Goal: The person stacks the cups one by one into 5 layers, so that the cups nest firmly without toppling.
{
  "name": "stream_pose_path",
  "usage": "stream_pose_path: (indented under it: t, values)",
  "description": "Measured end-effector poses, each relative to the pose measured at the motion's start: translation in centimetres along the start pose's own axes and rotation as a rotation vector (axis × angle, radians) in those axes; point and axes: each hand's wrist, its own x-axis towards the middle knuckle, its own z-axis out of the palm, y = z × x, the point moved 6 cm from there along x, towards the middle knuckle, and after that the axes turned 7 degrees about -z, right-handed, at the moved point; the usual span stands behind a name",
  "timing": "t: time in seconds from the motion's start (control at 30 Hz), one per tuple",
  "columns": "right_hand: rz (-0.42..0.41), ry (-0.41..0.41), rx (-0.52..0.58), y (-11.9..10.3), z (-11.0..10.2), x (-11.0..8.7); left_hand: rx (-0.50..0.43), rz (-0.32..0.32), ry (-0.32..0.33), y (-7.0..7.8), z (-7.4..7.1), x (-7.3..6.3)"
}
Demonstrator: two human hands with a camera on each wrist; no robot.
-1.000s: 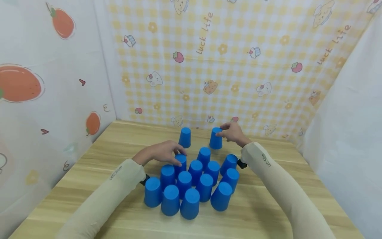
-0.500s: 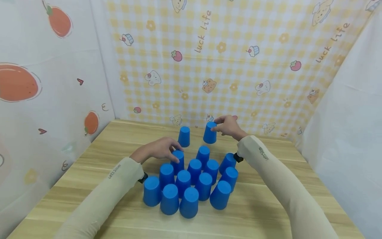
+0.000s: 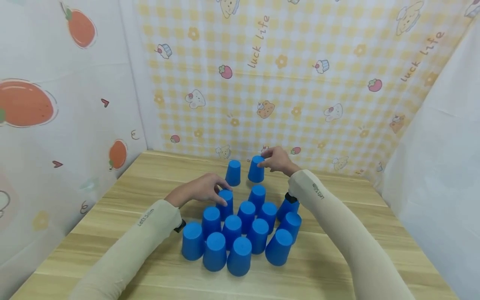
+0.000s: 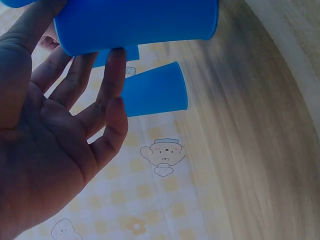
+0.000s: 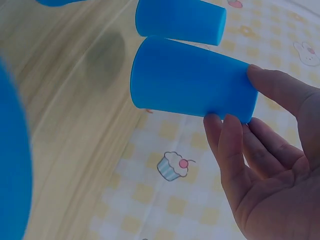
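Observation:
All the cups are plain blue and stand upside down. At the back of the table my right hand (image 3: 276, 160) pinches one blue cup (image 3: 256, 169) near its narrow upper end. A shadow apart from its rim in the right wrist view suggests it is just off the table. Close to its left stands another cup (image 3: 233, 173). My left hand (image 3: 204, 188) holds a cup (image 3: 226, 205) at the back left of the front group, thumb on the near side. In the left wrist view, that cup (image 4: 135, 25) lies between thumb and fingers.
Several more cups stand close together in front, among them a front cup (image 3: 239, 256) and a right-hand cup (image 3: 278, 248). My right forearm passes over a partly hidden cup (image 3: 288, 209). A patterned cloth (image 3: 300, 91) hangs behind the wooden table (image 3: 150, 175).
My right hand has carried its cup leftward, raising it and then lowering it slightly, so it is now close to the other back cup. My left hand stays on its cup.

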Motion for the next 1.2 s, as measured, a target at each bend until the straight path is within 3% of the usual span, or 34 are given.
stream_pose_path:
  t: [0.37, 0.83, 1.2]
  values:
    - [-0.027, -0.015, 0.010, 0.0, 1.6, 0.6, 0.011, 0.012, 0.007, 0.0, 0.2, 0.3]
    - [-0.002, -0.028, 0.022, 0.9, 3.2, 0.7, -0.009, 0.029, 0.017, -0.2, 0.2, 0.4]
    - [-0.010, -0.029, 0.021, 1.1, 3.8, 0.8, -0.039, -0.005, 0.029, -0.5, 0.4, 0.0]
